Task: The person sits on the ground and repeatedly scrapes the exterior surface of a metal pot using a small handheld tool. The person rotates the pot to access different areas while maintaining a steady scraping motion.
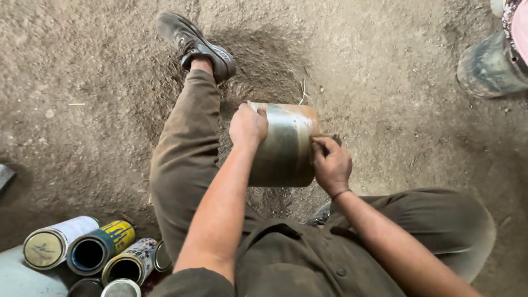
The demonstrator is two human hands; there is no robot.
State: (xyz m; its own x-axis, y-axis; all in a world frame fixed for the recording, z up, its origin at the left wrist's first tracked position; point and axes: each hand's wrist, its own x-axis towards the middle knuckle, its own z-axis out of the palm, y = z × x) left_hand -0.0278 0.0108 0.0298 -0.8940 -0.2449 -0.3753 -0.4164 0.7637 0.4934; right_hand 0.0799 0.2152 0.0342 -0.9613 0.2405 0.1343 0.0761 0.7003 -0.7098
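I sit on a dirt floor with a worn metal can (285, 144) held in front of me, rusty and grey, lying on its side. My left hand (247, 125) grips the can's far rim from the left. My right hand (330, 163) presses against the can's right side, pinching a small brownish piece against it; what the piece is I cannot tell. My left leg stretches forward past the can, ending in a dark shoe (195, 45).
Several spray cans (99, 250) lie on their sides at the bottom left, some with open ends. A dirty drum-like container (489, 67) stands at the top right corner. A grey object (5, 176) pokes in at the left edge.
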